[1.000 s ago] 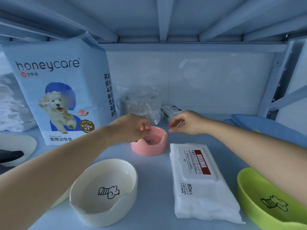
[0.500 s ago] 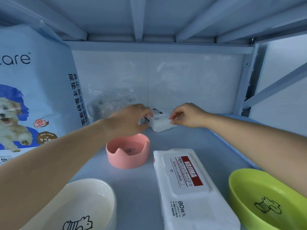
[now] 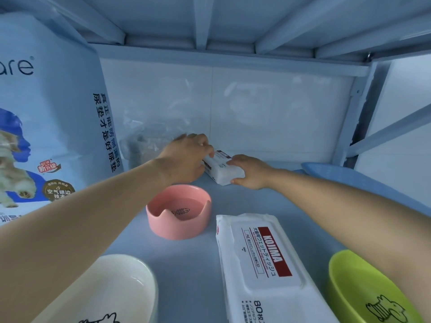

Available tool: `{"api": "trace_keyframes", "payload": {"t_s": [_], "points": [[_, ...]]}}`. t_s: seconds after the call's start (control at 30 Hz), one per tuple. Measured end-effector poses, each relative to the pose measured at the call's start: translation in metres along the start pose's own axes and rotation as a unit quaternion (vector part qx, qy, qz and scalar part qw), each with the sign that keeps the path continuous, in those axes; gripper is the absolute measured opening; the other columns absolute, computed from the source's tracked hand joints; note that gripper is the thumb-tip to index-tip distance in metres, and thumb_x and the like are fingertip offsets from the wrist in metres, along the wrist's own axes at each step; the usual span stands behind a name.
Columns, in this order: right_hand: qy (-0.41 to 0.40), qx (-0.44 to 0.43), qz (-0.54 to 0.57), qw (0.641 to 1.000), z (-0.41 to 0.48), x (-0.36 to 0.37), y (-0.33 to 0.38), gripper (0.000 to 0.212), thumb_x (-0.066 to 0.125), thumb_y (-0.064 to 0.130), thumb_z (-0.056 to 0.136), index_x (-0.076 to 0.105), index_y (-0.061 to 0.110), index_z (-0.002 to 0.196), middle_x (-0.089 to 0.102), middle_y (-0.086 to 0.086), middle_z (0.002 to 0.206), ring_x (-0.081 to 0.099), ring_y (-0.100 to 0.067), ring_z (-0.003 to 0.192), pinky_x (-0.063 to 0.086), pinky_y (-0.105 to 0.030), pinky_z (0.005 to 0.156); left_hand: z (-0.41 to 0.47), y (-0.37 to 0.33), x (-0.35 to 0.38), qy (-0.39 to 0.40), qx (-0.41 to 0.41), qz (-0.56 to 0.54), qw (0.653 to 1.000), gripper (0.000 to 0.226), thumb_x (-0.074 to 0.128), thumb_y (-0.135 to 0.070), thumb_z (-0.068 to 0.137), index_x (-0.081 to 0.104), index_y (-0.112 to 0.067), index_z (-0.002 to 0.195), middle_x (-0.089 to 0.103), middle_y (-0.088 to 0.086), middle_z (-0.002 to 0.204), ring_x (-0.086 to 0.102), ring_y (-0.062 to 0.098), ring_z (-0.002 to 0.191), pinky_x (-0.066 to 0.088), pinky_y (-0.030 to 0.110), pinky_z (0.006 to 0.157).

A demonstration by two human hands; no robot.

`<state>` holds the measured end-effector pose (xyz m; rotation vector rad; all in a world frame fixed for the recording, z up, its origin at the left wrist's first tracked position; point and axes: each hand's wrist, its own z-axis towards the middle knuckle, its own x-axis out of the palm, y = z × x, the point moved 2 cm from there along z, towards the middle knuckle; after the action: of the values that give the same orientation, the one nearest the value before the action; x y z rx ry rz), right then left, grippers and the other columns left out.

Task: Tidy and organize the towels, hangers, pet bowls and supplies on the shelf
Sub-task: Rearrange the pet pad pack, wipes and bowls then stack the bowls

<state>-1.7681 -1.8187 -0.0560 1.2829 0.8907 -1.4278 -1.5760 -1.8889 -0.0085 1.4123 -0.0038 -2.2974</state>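
At the back of the shelf point(image 3: 186, 264), my left hand point(image 3: 186, 158) and right hand point(image 3: 251, 171) each grip an end of the small white pack point(image 3: 224, 170), behind the pink bowl point(image 3: 179, 215).

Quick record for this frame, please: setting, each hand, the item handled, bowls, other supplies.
setting: blue shelf
left hand: grips the small white pack at its left end
right hand: pinches the pack's right end
pack position: at the back of the shelf
bowls: pink bowl, cream bowl, green bowl, all apart
other supplies: KOJIMA wipes pack, pet pad bag, clear plastic bag
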Motion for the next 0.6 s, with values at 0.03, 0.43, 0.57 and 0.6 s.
{"api": "trace_keyframes", "payload": {"t_s": [0.03, 0.43, 0.57, 0.6], "points": [[0.013, 0.000, -0.009, 1.000, 0.004, 0.002, 0.000, 0.064, 0.059, 0.035, 0.088, 0.031, 0.024, 0.144, 0.022, -0.002, 0.154, 0.024, -0.021, 0.140, 0.021, -0.029, 0.113, -0.001, 0.002, 0.001, -0.001, -0.001, 0.000, 1.000, 0.036, 0.053, -0.022, 0.086, 0.054, -0.026, 0.122, 0.047, -0.002, 0.128, 0.045, 0.020, 0.117, 0.029, 0.028, 0.099], [-0.022, -0.014, -0.052, 0.998, -0.013, 0.009, -0.014, 0.055, 0.053, 0.023, 0.093, 0.032, 0.036, 0.142, 0.027, -0.004, 0.152, 0.035, -0.028, 0.130, 0.023, -0.028, 0.109, 0.009, -0.004, 0.008, -0.017, 0.016, 0.039, 0.999, 0.044, 0.055, -0.014, 0.082, 0.056, -0.025, 0.124, 0.039, 0.002, 0.137, 0.029, 0.019, 0.134, 0.006, 0.042, 0.117], [-0.028, -0.010, -0.071, 0.997, -0.030, -0.001, -0.026, 0.049, 0.051, 0.021, 0.094, 0.037, 0.034, 0.140, 0.035, -0.004, 0.147, 0.037, -0.029, 0.127, 0.025, -0.029, 0.107, 0.015, -0.017, 0.010, -0.024, 0.022, 0.010, 0.999, 0.045, 0.053, -0.012, 0.082, 0.055, -0.025, 0.125, 0.039, 0.000, 0.137, 0.031, 0.019, 0.132, 0.014, 0.035, 0.114], [-0.031, -0.006, -0.074, 0.997, -0.033, -0.002, -0.029, 0.049, 0.051, 0.021, 0.094, 0.038, 0.034, 0.139, 0.036, -0.003, 0.146, 0.038, -0.029, 0.127, 0.025, -0.029, 0.106, 0.016, -0.021, 0.011, -0.020, 0.023, -0.002, 1.000, 0.045, 0.052, -0.013, 0.083, 0.054, -0.026, 0.125, 0.039, -0.001, 0.136, 0.033, 0.018, 0.131, 0.020, 0.031, 0.110]]}}
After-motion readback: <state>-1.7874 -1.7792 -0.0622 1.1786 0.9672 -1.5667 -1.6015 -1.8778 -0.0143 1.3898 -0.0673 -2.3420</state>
